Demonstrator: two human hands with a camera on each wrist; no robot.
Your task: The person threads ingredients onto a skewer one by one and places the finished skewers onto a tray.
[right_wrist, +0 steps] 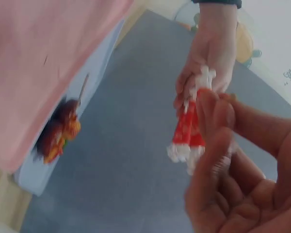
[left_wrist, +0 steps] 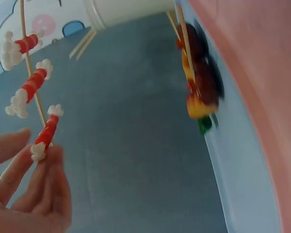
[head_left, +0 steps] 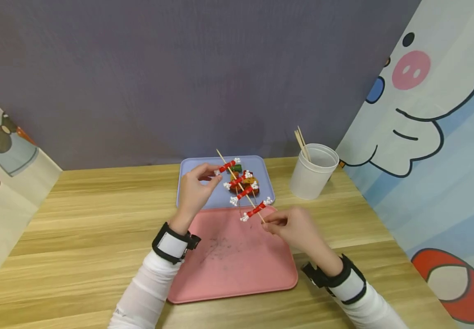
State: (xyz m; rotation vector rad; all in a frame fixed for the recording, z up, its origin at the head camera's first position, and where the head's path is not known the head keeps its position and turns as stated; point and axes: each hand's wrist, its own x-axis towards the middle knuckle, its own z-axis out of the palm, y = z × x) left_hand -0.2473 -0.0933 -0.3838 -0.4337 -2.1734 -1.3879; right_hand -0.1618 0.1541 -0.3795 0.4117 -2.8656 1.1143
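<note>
A thin wooden skewer (head_left: 242,188) slants over the trays, threaded through several red pieces with frilly white ends. My left hand (head_left: 195,188) is at the topmost red piece (head_left: 227,166), its fingertips pinching the left white end, as the left wrist view also shows on that piece (left_wrist: 47,131). Lower down, my right hand (head_left: 292,227) pinches the skewer's bottom end between thumb and fingers, just below the lowest red piece (head_left: 256,209). In the right wrist view my right fingers partly hide the red pieces (right_wrist: 183,127).
Behind a pink tray (head_left: 237,278) lies a blue tray (head_left: 187,183) bearing skewered brown, yellow and green toy food (left_wrist: 199,77). A white cup (head_left: 308,178) with several bare skewers (head_left: 301,144) stands at the right. A grey panel (head_left: 171,82) closes off the table's back.
</note>
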